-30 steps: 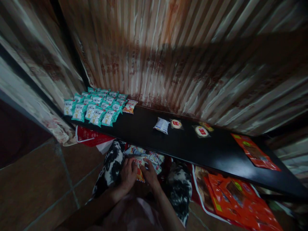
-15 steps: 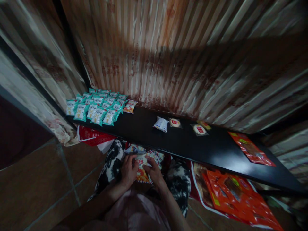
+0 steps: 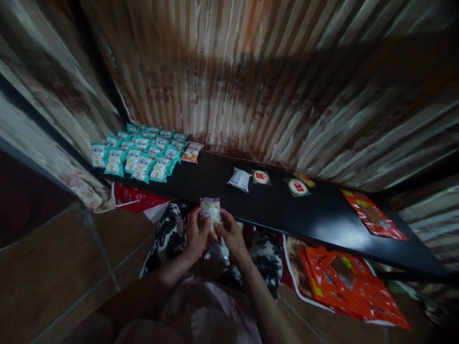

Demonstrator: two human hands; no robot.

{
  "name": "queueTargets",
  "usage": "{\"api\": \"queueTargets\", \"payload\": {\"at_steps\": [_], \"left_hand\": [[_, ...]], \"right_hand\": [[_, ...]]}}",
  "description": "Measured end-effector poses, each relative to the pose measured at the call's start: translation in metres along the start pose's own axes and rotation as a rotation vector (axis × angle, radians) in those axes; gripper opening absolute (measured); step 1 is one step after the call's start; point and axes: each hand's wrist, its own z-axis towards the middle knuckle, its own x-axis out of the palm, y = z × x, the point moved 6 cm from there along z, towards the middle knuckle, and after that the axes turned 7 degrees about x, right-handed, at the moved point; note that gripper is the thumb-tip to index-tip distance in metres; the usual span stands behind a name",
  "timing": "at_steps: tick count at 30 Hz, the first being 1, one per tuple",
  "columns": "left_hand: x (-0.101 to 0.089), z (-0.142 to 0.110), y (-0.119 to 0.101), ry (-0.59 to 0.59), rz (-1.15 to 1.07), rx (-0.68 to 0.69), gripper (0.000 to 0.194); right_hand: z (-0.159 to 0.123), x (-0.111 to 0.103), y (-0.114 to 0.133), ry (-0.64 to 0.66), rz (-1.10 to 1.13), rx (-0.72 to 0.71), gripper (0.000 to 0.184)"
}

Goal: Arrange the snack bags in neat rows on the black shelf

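Note:
Between my two hands is a small white and orange snack packet point(image 3: 211, 210) with striped ends, held upright near the shelf's front edge. My left hand point(image 3: 196, 234) grips its left side, thumb on the front. My right hand point(image 3: 231, 235) pinches its right side. Below them, by my lap, lies another packet point(image 3: 219, 252), partly covered by my hands. On the black shelf point(image 3: 201, 184), a similar orange packet point(image 3: 192, 152) rests beside several teal and white snack packets point(image 3: 143, 155) grouped in rows at the left.
A pale packet point(image 3: 240, 179) and two round wrapped crackers point(image 3: 261, 177) lie mid-shelf, with a yellow packet point(image 3: 304, 179) behind. An orange bag point(image 3: 373, 215) lies at the right. Below the shelf are a red basket point(image 3: 132, 198) and several orange bags point(image 3: 347, 279). A pleated curtain point(image 3: 229, 86) hangs behind.
Both hands have raised the held packet from above my lap toward the shelf edge, and it now stands more upright. The view has shifted slightly.

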Motion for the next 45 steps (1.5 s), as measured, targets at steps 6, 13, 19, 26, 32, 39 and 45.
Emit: {"api": "queueTargets", "payload": {"at_steps": [6, 13, 19, 26, 32, 39, 45], "left_hand": [[0.009, 0.015, 0.003, -0.032, -0.016, 0.007, 0.036], [0.011, 0.030, 0.009, -0.021, 0.035, -0.013, 0.026], [0.012, 0.037, 0.008, 0.024, 0.101, 0.006, 0.024], [0.014, 0.041, 0.009, 0.025, 0.118, -0.002, 0.026], [0.013, 0.047, 0.010, 0.016, 0.093, -0.043, 0.027], [0.012, 0.056, 0.012, -0.005, 0.064, -0.085, 0.026], [0.006, 0.059, 0.015, -0.017, 0.050, -0.111, 0.026]], "right_hand": [[0.011, 0.009, 0.003, 0.017, 0.030, 0.005, 0.062], [0.023, 0.009, -0.005, 0.003, 0.088, 0.069, 0.072], [0.033, 0.001, -0.009, -0.074, 0.117, 0.101, 0.064], [0.040, -0.003, -0.014, -0.149, 0.127, 0.145, 0.055], [0.044, 0.000, -0.004, -0.153, 0.100, 0.151, 0.056], [0.050, 0.007, 0.001, -0.141, 0.072, 0.148, 0.055], [0.054, 0.015, -0.003, -0.131, 0.062, 0.148, 0.055]]}}
